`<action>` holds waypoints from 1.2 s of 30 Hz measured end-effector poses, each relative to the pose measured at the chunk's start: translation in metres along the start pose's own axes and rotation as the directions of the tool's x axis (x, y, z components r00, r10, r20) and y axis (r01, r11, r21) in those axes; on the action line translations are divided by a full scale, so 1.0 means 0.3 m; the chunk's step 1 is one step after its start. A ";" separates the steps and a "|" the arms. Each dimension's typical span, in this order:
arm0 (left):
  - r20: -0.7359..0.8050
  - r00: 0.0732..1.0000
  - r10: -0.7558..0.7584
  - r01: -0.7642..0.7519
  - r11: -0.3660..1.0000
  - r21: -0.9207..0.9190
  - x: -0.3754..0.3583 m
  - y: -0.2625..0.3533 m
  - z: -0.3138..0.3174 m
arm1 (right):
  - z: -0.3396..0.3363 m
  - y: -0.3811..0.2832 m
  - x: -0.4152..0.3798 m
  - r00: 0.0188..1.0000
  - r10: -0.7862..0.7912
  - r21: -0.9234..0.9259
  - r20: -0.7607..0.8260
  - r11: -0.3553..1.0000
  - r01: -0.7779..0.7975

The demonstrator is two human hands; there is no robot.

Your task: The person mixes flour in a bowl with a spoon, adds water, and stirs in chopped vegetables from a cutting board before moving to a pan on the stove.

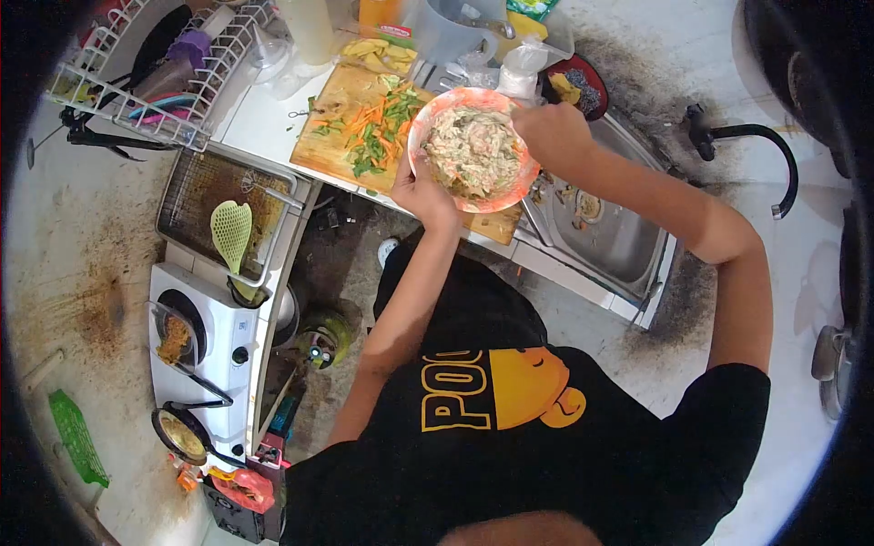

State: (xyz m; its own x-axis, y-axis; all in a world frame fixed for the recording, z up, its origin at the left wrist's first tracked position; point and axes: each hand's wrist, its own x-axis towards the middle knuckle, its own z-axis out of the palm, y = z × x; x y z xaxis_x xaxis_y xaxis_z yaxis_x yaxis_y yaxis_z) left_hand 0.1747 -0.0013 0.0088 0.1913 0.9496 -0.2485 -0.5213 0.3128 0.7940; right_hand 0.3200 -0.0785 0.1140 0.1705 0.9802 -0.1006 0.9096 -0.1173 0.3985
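Note:
An orange-and-white bowl [527, 178] holds a pale, lumpy mixture [469, 150] with green and orange bits in it. My left hand [426, 196] grips the bowl's lower left rim, thumb up along its side. At the opposite side of the bowl, my right hand [555, 138] is closed over the upper right rim; what its fingers hold, if anything, is hidden. Under and left of the bowl lies a wooden cutting board [319, 150], scattered with chopped carrot and green leaves [378, 132].
A metal sink [628, 232] with a black faucet [769, 132] is to the right. Behind the bowl stand a clear jug [451, 32] and a white bag [522, 71]. On the left are a dish rack [218, 82], a fryer tray holding a green slotted spoon [231, 235], and a stove [218, 318] with pans.

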 end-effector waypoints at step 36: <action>0.043 0.999 -0.023 0.017 0.992 0.124 0.000 0.014 -0.010 | -0.098 0.065 0.074 0.618 -0.149 0.604 0.772 -0.132 -0.786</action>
State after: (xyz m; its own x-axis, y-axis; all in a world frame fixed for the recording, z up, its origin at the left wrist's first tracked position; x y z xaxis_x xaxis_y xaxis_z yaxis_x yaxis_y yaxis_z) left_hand 0.1701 0.0002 0.0104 0.2390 0.9403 -0.2422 -0.4109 0.3239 0.8522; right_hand 0.3305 -0.0544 0.1463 0.2619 0.5002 -0.8253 -0.0251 -0.8514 -0.5239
